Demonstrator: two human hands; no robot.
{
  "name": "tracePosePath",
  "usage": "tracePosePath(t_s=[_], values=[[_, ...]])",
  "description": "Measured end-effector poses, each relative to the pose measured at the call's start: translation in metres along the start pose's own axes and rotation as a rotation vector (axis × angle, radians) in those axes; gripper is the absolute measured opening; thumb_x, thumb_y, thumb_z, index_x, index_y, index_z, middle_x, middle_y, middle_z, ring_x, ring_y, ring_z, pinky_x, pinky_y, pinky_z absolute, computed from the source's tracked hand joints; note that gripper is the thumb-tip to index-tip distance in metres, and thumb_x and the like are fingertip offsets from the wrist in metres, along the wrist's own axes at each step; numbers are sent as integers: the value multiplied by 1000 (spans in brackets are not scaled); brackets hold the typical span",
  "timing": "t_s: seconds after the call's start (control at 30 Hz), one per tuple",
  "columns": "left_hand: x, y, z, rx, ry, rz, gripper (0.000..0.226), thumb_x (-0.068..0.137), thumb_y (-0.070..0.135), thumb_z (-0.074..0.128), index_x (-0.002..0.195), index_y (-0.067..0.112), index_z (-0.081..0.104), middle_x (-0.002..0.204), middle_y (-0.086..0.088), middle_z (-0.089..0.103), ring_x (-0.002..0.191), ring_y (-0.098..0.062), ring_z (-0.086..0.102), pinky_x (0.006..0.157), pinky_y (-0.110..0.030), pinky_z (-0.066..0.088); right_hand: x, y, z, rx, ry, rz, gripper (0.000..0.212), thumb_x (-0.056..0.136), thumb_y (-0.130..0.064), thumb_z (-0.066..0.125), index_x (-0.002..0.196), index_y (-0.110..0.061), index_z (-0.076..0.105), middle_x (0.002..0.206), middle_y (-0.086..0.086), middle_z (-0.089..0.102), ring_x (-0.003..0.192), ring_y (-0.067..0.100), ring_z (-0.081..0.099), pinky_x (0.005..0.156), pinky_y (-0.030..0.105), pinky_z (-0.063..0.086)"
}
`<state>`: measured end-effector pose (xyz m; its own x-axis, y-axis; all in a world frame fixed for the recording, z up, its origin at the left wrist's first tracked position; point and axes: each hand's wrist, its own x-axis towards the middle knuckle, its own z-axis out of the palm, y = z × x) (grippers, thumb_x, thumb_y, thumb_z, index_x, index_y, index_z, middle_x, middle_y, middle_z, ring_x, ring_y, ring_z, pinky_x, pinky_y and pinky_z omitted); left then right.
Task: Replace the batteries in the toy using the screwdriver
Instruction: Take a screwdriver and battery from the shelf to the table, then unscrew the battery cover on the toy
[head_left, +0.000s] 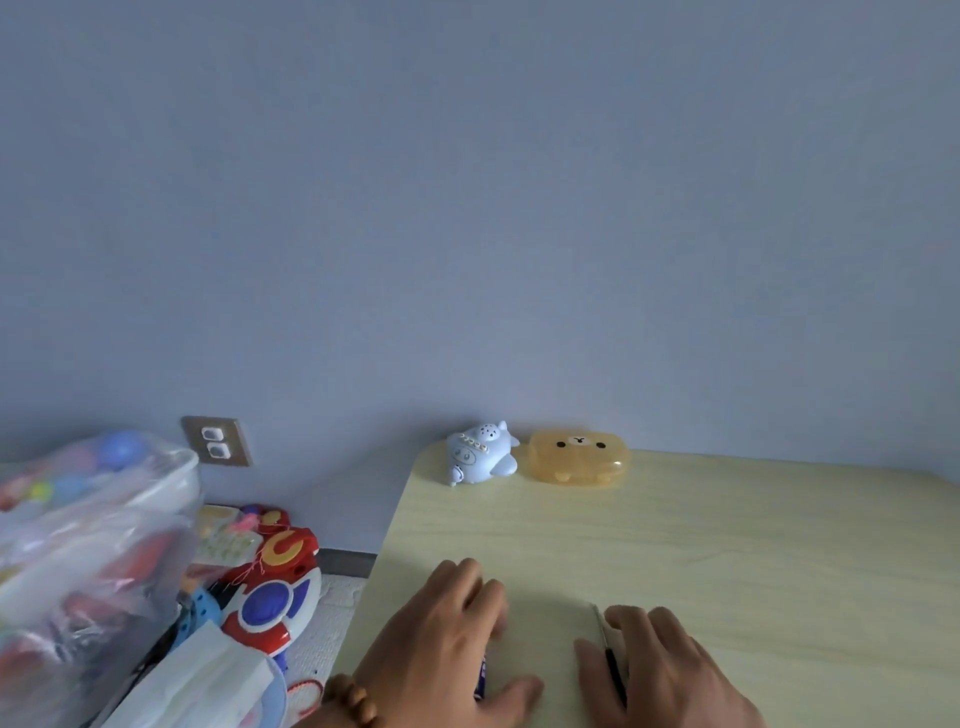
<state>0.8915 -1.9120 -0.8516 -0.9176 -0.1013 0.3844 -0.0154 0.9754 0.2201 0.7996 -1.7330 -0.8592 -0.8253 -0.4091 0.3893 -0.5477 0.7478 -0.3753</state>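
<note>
Pale-blue plastic is being kept at the far edge of the table (727, 545): the aeroplane toy (480, 452) is lying well apart from both hands, almost straight ahead of the left hand (447, 639), which is judged the nearer. The screwdriver (608, 649) is being pinched by the right hand (670, 670), its shaft pointing away from the person. A blue-purple object (481, 680) is being covered by the left hand; whether it is being gripped cannot be told.

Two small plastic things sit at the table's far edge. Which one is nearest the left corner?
The pale blue plastic aeroplane toy; the translucent orange bear-faced box lies to its right, further from that corner.
</note>
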Motion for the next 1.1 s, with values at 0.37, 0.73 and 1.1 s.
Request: tracePosePath(t_s=[0.37, 0.73, 1.1], values=[[121, -50, -55, 135, 109, -259, 79, 69, 82, 42, 121, 22, 47, 116, 5, 47, 112, -20, 48, 88, -35, 47, 16, 13, 39, 96, 414, -224, 74, 91, -59, 28, 49, -13, 67, 44, 5, 43, 27, 24, 42, 38, 19, 46], [168, -69, 14, 188, -173, -295, 62, 80, 47, 66, 131, 24, 41, 125, 2, 53, 111, -21, 51, 89, -39, 51, 21, 14, 52, 157, 466, -192, 78, 90, -61, 23, 41, -12, 58, 40, 4, 36, 26, 18, 34, 36, 18, 41], [127, -58, -47, -312, -74, -289, 60, 80, 51, 74, 132, 36, 49, 115, 10, 49, 99, -12, 62, 72, -21, 53, 10, 15, 35, 0, 264, -218, 39, 60, -50, 55, 57, -15, 72, 49, 4, 50, 32, 25, 50, 42, 21, 46]])
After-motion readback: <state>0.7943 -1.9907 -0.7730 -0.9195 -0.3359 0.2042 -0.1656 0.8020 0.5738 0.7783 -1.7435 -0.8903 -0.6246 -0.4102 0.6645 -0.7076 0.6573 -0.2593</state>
